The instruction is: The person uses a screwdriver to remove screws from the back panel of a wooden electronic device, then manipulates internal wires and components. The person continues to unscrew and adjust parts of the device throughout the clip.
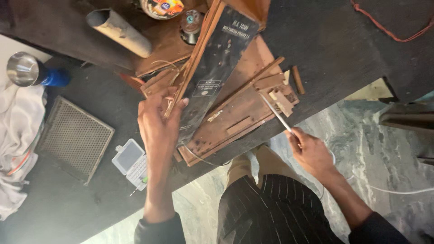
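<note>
Wooden casing (239,113) at frame centre wants firm bracing by the left hand (158,122) gripping its dark panel (217,68), while the right hand (312,151), clenched on a thin metal blade (275,115), should pry gently.

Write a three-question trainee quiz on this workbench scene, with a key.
1. True or false: the left hand grips the edge of the black panel.
2. What does the right hand hold? A) a thin metal tool B) a hammer C) a brush
3. Fill in: the tool's tip rests on the ____ wooden casing.

Key: 1 true; 2 A; 3 brown
</note>
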